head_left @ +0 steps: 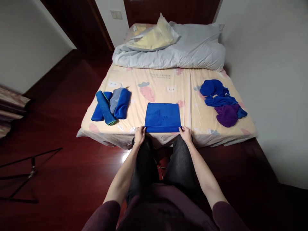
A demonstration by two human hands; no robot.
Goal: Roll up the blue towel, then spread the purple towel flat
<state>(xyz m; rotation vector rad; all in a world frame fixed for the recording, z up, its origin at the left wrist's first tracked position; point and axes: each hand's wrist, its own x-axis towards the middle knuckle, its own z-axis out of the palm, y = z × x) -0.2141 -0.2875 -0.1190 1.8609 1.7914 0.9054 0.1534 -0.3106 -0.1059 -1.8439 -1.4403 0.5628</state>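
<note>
A blue cloth (163,115) lies flat near the front edge of the bed, with a narrow strip folded over along its near side. My left hand (140,135) pinches the left end of that strip, and my right hand (185,133) pinches the right end. To the left lie several rolled cloths: a teal roll with a green edge (106,107) across a blue one, and a grey roll (115,100) beside another blue roll (122,103). On the right is a loose heap of crumpled blue cloths (213,88) with a purple cloth (226,115) at its near side.
The bed (166,85) has a patterned yellow sheet. A grey quilt (197,48) and a yellow pillow (156,37) lie at its far end. Walls stand on both sides. Black stand legs (32,166) are on the red floor at the left.
</note>
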